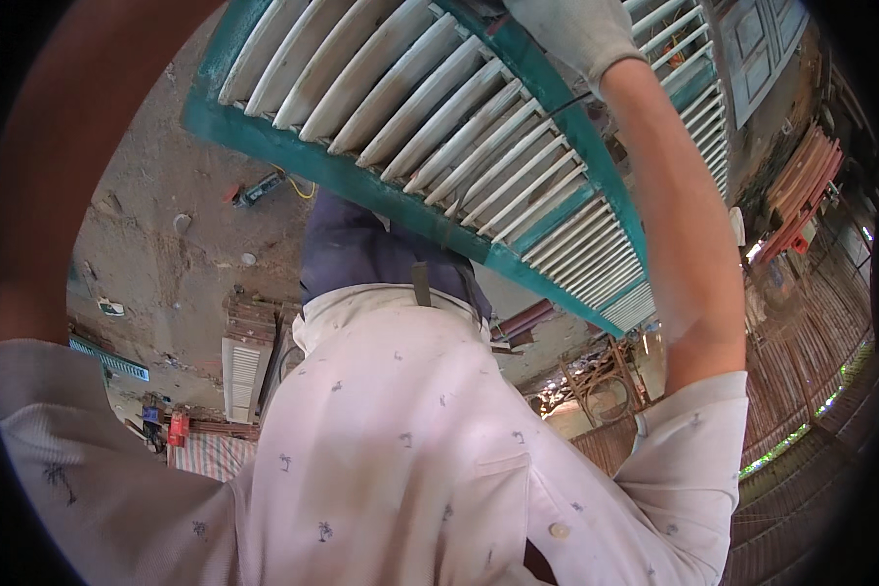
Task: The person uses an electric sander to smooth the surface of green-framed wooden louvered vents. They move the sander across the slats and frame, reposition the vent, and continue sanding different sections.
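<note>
A louvered shutter (439, 234) with a teal frame and worn white slats lies slanted in front of my body. My right hand (581, 37), in a pale glove, is at the top edge of the picture, over the shutter's far frame rail. Its fingers are cut off or hidden, so I cannot make out what they hold. A thin dark cord or rod (568, 104) runs from near my right wrist across the slats. My left arm (59, 146) reaches up past the top left, and its hand lies outside the picture.
A second louvered shutter (708, 107) stands beyond my right forearm. On the dirt floor to the left lies a power tool (257, 189) with a yellow cord. Stacked reddish boards (799, 190) are at the right. Louvered panels (244, 366) and a red container (178, 428) sit at the lower left.
</note>
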Action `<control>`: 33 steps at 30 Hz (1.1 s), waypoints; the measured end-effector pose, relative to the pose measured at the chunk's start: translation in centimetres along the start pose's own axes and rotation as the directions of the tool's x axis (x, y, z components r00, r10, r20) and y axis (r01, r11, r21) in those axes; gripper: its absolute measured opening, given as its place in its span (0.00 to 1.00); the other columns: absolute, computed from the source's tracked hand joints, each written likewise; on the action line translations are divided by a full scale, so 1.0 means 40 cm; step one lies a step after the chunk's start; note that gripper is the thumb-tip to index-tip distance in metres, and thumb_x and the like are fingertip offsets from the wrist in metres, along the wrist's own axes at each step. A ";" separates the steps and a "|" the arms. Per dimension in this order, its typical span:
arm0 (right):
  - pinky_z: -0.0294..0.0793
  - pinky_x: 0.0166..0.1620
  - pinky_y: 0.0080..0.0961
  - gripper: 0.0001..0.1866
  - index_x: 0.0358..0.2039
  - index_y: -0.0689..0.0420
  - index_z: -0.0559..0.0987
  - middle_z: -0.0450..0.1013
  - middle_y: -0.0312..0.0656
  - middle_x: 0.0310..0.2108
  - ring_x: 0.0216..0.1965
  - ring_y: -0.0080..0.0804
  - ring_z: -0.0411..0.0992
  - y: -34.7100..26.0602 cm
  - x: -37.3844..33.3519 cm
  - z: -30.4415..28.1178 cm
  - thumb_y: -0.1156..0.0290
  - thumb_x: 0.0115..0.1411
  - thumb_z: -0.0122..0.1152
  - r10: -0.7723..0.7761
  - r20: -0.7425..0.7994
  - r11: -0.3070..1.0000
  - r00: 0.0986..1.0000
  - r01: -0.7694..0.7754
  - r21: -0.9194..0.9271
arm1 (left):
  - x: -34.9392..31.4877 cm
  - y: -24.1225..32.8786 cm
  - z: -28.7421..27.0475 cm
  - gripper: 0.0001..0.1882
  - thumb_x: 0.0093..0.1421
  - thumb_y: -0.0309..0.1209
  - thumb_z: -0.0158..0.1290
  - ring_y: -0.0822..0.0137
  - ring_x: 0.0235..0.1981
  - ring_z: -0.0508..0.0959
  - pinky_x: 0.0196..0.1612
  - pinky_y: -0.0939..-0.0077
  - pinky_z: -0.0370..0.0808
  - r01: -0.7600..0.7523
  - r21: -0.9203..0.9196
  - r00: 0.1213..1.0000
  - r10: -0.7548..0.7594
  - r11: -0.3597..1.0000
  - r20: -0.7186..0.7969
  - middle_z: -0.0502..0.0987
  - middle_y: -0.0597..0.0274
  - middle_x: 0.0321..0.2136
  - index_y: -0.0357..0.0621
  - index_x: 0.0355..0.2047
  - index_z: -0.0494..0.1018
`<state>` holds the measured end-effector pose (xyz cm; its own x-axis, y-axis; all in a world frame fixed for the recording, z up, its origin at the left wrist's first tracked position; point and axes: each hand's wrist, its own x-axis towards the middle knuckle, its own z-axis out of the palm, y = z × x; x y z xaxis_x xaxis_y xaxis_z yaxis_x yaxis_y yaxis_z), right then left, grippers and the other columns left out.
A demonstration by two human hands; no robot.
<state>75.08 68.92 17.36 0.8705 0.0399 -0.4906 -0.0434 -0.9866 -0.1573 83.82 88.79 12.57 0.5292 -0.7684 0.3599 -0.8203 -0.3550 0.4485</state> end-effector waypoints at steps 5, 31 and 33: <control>0.81 0.53 0.54 0.19 0.39 0.58 0.90 0.84 0.62 0.42 0.49 0.62 0.82 0.092 0.042 0.013 0.54 0.65 0.62 -0.083 -0.004 0.996 0.997 0.083 0.019 | 0.034 0.022 0.048 0.34 0.40 0.57 0.76 0.44 0.34 0.87 0.40 0.52 0.84 0.016 -0.006 1.000 -0.016 1.000 -0.001 0.85 0.48 0.30 0.43 0.36 0.79; 0.81 0.56 0.49 0.18 0.46 0.49 0.89 0.86 0.51 0.47 0.53 0.54 0.82 0.536 -0.239 0.100 0.52 0.61 0.71 0.044 0.042 0.984 0.998 -0.036 -0.174 | 0.189 0.410 0.422 0.33 0.44 0.54 0.77 0.50 0.39 0.87 0.45 0.55 0.85 0.039 -0.122 0.993 -0.052 0.992 -0.102 0.84 0.56 0.37 0.48 0.43 0.79; 0.81 0.56 0.49 0.18 0.45 0.49 0.88 0.85 0.50 0.48 0.53 0.53 0.82 0.573 -0.289 0.091 0.52 0.60 0.72 0.127 0.091 0.975 0.988 -0.108 -0.192 | 0.215 0.478 0.434 0.34 0.43 0.56 0.76 0.49 0.39 0.88 0.43 0.54 0.86 0.066 -0.148 0.995 -0.077 0.987 -0.066 0.84 0.55 0.36 0.47 0.42 0.79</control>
<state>62.23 46.43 16.31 0.8096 -0.0713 -0.5827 -0.0418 -0.9971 0.0640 68.93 66.16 10.04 0.6037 -0.7021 0.3777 -0.7425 -0.3226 0.5871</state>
